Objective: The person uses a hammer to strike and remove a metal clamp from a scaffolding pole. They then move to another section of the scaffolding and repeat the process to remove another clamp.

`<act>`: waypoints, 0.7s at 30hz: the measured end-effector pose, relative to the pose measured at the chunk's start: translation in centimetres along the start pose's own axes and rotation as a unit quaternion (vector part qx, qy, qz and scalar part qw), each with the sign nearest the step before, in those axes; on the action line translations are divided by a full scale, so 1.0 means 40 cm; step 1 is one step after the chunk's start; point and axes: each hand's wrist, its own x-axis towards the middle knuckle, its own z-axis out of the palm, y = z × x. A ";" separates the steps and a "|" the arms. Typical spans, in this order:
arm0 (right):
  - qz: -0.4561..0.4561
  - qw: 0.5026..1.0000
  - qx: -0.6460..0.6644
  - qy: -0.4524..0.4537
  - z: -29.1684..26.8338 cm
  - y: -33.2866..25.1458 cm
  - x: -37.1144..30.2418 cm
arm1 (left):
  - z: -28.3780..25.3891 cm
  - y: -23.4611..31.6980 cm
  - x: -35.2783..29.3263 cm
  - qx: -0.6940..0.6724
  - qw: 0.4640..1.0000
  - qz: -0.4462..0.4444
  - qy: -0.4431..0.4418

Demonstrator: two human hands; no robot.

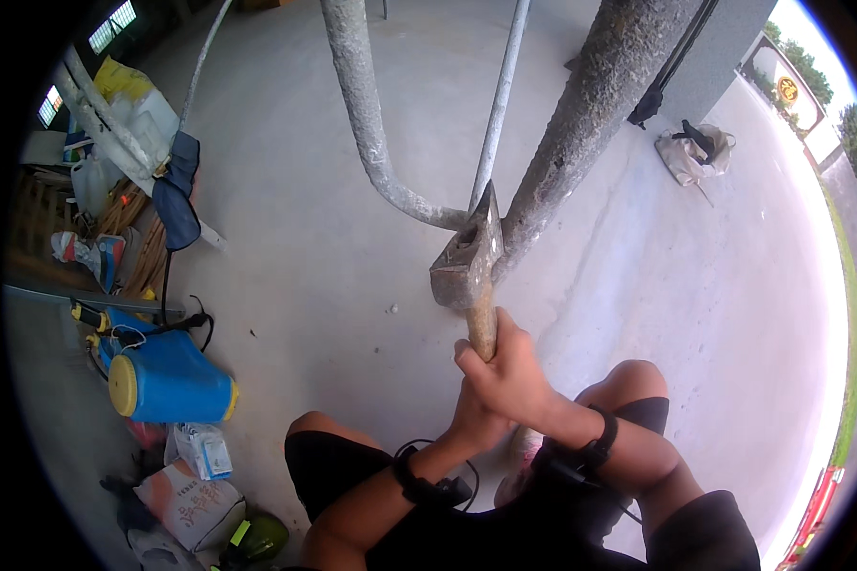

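Both my hands are closed round the wooden handle of a hammer point(482, 328). My right hand point(511, 371) grips it higher, nearer the head, while my left hand point(476, 421) is wrapped lower, partly behind the right one. The worn steel head has one blunt face and one pointed end, which points up and away from me. It overlaps the lower joint of a metal frame made of tubes: a thick, crusted tube point(590, 119), a bent grey tube point(360, 105) and a thin pale rod point(501, 100). Whether the head touches the frame, I cannot tell.
At left lie a blue sprayer tank point(181, 376) with yellow caps, plastic jugs point(90, 186) and a dark cloth point(178, 190) on a tube. Packages and a printed sack point(190, 504) sit lower left. A white bag point(690, 157) rests on the concrete floor point(286, 285) at far right.
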 end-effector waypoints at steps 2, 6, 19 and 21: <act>0.001 1.000 0.007 0.020 -0.014 -0.003 0.002 | 0.015 0.016 0.032 0.025 0.998 0.048 0.011; 0.016 0.998 -0.059 0.014 -0.009 0.004 0.004 | -0.003 0.000 0.019 -0.055 0.985 -0.158 -0.051; 0.121 0.992 -0.003 -0.036 0.013 0.024 -0.008 | -0.030 0.022 -0.040 -0.033 0.978 -0.205 -0.037; 0.175 0.979 0.085 -0.064 0.006 0.020 -0.009 | -0.024 0.026 -0.047 0.024 0.989 -0.147 -0.009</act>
